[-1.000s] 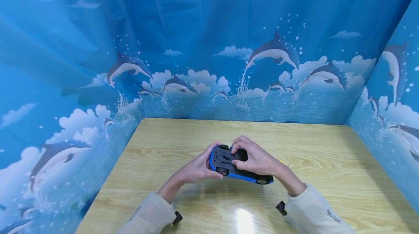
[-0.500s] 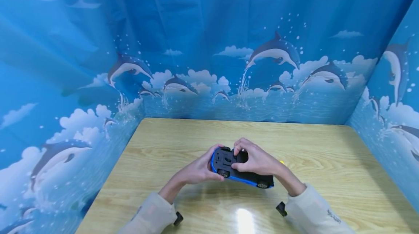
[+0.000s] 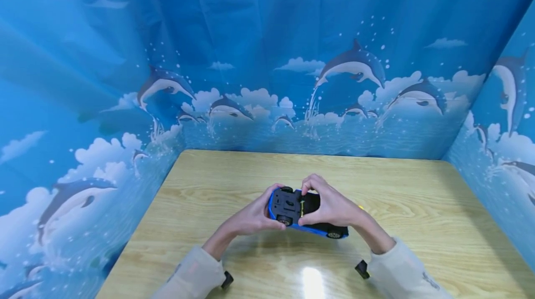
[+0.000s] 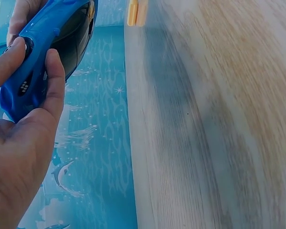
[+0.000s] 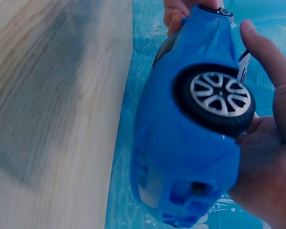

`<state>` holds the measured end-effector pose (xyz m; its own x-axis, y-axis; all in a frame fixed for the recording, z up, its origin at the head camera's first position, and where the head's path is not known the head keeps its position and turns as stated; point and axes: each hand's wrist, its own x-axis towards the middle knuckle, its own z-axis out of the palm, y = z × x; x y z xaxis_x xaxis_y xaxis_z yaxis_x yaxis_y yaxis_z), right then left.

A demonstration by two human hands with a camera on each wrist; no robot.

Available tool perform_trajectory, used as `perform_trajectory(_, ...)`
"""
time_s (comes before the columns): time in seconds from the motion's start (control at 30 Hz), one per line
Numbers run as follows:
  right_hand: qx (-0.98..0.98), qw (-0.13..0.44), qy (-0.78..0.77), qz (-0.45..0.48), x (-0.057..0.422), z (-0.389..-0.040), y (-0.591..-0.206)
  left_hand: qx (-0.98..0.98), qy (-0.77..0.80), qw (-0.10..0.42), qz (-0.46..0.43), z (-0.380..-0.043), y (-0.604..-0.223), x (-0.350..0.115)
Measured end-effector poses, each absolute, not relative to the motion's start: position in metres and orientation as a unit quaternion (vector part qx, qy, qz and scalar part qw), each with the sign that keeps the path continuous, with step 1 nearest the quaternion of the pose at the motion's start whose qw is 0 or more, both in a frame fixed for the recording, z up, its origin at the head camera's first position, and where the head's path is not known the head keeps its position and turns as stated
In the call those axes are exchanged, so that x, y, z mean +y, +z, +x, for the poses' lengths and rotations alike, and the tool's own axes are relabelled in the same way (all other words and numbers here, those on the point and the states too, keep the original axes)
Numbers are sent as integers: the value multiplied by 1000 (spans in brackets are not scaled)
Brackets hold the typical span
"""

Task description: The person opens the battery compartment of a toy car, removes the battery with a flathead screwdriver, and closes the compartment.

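Note:
A blue toy car (image 3: 286, 206) is held above the table, its black underside turned up in the head view. My left hand (image 3: 255, 215) grips one end, thumb and fingers on opposite sides, as the left wrist view of the car (image 4: 35, 62) also shows. My right hand (image 3: 330, 204) pinches a dark cover (image 3: 311, 203) on the underside between curled fingers and thumb. Beside it shows a narrow yellow-green strip (image 3: 302, 208). In the right wrist view a thin black-and-white edge (image 5: 244, 67) stands out behind the wheel (image 5: 220, 94), near my right thumb (image 5: 262, 47).
Partly hidden behind my right wrist, a small yellow object (image 3: 361, 207) lies on the wooden table (image 3: 217, 173). A blue curtain (image 3: 259, 57) printed with dolphins borders the table's back and sides.
My right thumb and fingers have shifted slightly rightward on the underside, and the yellow-green strip has come into sight. The left hand keeps its grip, with the car almost unmoved.

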<state>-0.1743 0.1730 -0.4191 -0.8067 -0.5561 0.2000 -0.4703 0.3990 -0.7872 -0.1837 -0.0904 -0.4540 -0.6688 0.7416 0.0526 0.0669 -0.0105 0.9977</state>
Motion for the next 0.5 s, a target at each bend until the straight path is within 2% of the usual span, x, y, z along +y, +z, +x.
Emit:
perform_trajectory(0.13,853,30,-436,-287,173,-172,-423,651,640,262,313,-185,-455,-90)
perform_trajectory(0.5,865,-63,-413,-278,176,-164,-424,653,651,255,291,-188,-454,-91)
